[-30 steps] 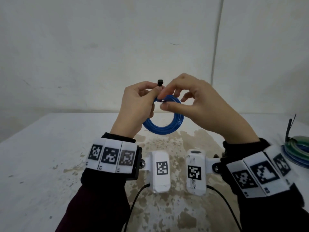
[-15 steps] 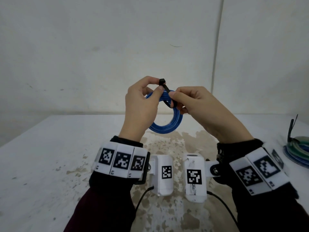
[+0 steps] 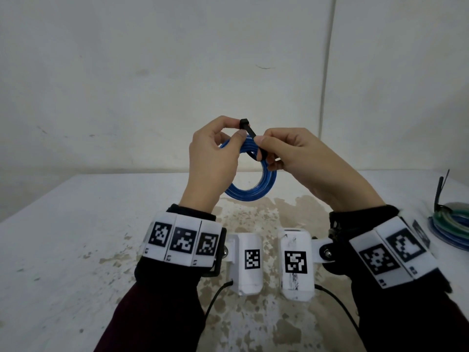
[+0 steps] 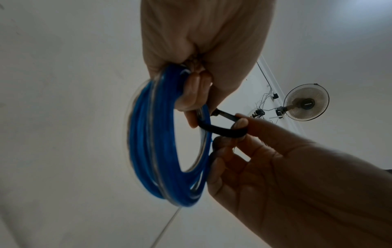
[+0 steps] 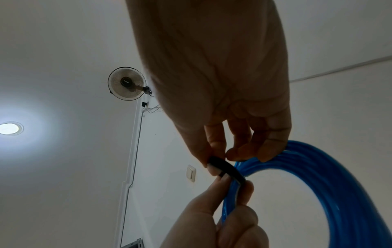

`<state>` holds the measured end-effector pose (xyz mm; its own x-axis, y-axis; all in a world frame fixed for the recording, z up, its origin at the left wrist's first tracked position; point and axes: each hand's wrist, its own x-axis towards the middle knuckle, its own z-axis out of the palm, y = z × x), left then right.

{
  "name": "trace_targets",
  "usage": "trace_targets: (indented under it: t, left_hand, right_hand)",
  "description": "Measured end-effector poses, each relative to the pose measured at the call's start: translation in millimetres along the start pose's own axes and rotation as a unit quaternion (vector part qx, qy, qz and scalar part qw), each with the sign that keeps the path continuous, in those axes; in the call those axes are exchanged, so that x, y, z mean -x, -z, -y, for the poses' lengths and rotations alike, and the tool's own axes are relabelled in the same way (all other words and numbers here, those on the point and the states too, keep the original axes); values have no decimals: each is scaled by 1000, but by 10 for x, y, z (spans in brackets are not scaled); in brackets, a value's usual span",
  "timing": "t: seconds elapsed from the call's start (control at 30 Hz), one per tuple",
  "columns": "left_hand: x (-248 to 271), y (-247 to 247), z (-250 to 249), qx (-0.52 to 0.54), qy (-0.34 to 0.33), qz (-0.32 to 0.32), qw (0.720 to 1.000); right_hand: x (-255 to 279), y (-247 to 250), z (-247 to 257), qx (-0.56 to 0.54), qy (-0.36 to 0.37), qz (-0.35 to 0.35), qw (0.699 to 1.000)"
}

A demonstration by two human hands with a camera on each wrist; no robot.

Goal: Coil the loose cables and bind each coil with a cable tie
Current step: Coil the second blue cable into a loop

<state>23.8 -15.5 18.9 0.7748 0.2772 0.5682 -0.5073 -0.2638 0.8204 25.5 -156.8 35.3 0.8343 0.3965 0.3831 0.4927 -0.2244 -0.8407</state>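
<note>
In the middle of the head view, above the table (image 3: 76, 224), we hold the blue coil (image 3: 253, 193) in the air. It looks light and springy, so we judge it best gripped at the top, where the turns are bunched. Our left hand (image 3: 213, 161) pinches coil and tie head there. Our right hand (image 3: 304, 161) pinches the black cable tie (image 3: 251, 133), thin and flexible. Bound coils (image 3: 454, 224) lie at the right edge; elsewhere there is room.
</note>
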Motion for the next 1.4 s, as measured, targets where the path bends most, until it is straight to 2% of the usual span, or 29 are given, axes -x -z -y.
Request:
trace_targets:
  t: [0.17, 0.3, 0.47, 0.57, 0.73, 0.87, 1.0, 1.1, 1.17, 1.27, 1.3, 1.4]
  left_hand:
    - [11, -18, -2, -16, -14, -3, 1000]
    - [9, -7, -29, -47, -54, 2, 997]
    - [37, -8, -65, -121, -100, 36, 987]
    - [19, 57, -83, -111, -82, 70, 988]
    - [56, 78, -141, -133, -65, 144, 978]
    - [85, 75, -194, -131, -57, 197, 970]
    - [112, 109, -246, -88, -18, 269, 959]
    - [126, 114, -284, -62, 5, 288, 956]
    - [128, 122, -288, -78, -2, 285, 955]
    - [122, 147, -283, -71, -3, 273, 959]
    - [119, 148, -278, -65, -2, 268, 961]
    - [124, 111, -272, -48, 1, 257, 965]
  right_hand:
    - [-7, 20, -21, -8, -2, 0, 1000]
    - [-6, 32, -12, -23, 3, -7, 1000]
    - [-16, 43, -37, -43, -3, -67, 997]
    - [-39, 50, -64, -60, -1, -120, 991]
    - [-10, 118, -72, -85, -23, -85, 993]
    - [4, 230, -55, -116, -30, -105, 987]
    - [4, 294, -69, -141, -6, -194, 971]
    - [-24, 242, -62, -164, 19, -254, 953]
    - [-21, 231, -45, -168, 7, -210, 963]
    - [34, 263, -13, -147, -42, -47, 987]
    - [50, 263, -15, -143, -42, -24, 989]
    - [47, 249, -14, -129, -20, -57, 990]
